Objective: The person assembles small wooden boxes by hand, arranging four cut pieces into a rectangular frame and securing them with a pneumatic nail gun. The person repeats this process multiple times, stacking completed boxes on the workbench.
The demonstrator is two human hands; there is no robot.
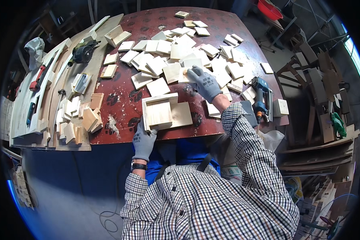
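Observation:
My left hand [143, 141], in a grey glove, grips the near left corner of a shallow open wooden box [159, 113] at the front edge of the dark red table [124, 100]. A flat square board [181, 115] lies against the box's right side. My right hand [203, 82], also gloved, reaches out over a spread of several small pale wooden squares [180, 52] and rests on one square piece [187, 75], with its fingers closing on that piece's edge.
A blue nail gun [261, 97] lies at the table's right edge beside a loose square [281, 107]. Left of the table, long boards hold a power tool [83, 51], a red-handled tool [37, 79] and stacked wood blocks [81, 120]. Scrap wood piles up at the right.

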